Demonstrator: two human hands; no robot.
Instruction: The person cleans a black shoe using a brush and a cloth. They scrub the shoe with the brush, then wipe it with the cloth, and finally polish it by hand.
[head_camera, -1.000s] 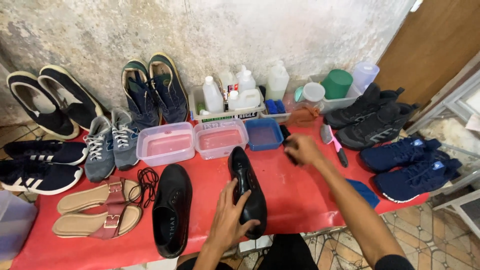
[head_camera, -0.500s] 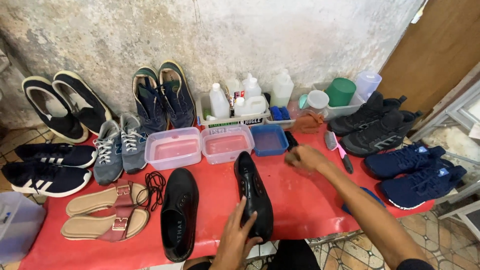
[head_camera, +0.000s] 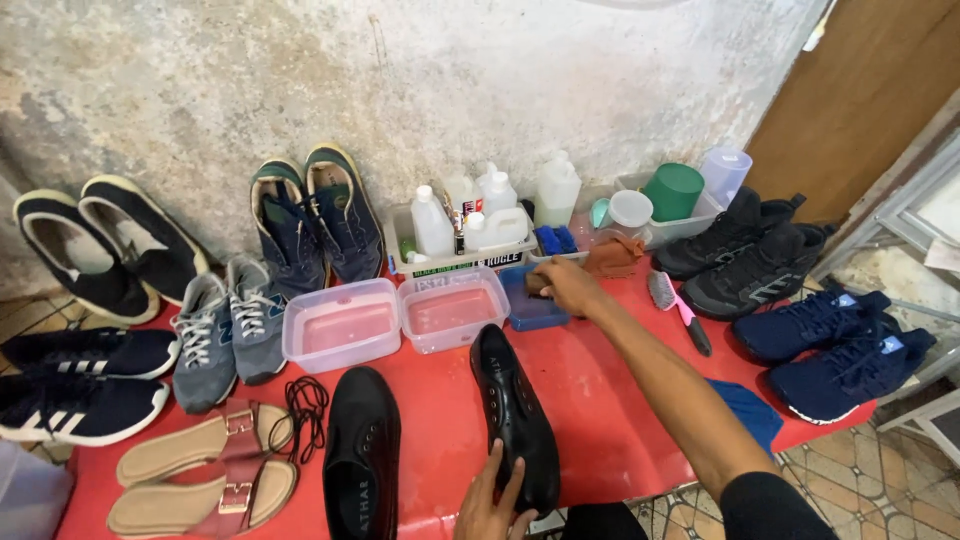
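Left hand (head_camera: 492, 505) sits at the near edge of the red surface (head_camera: 600, 420), fingers (head_camera: 490, 470) spread and laid against the heel end of a black dress shoe (head_camera: 513, 415); a loose hold rather than a firm clasp, thumb side hidden. That shoe lies on its side, toe pointing away. Its mate, a second black dress shoe (head_camera: 362, 455), lies just to the left, apart from it, with a coil of black laces (head_camera: 303, 403) beside its toe. A pair of tan and maroon sandals (head_camera: 205, 470) lies further left.

Right hand (head_camera: 568, 285) reaches across to a small blue tray (head_camera: 528, 312), fingers curled around a dark object at the tray's edge; what that object is cannot be told. A folded blue cloth (head_camera: 745, 412) lies beneath the right forearm, near the surface edge.

Mid-distance: two clear plastic tubs (head_camera: 395, 320) holding pinkish liquid stand side by side, left of the blue tray. A brush with a pink handle (head_camera: 675, 308) lies to the right of the hand. Grey sneakers (head_camera: 228, 325) stand left of the tubs; dark blue sneakers (head_camera: 835, 345) and black sneakers (head_camera: 745, 255) stand right.

Far row, against the wall: a rack of white bottles (head_camera: 470, 225), a green cup (head_camera: 672, 192), and navy shoes (head_camera: 315, 220) propped upright.
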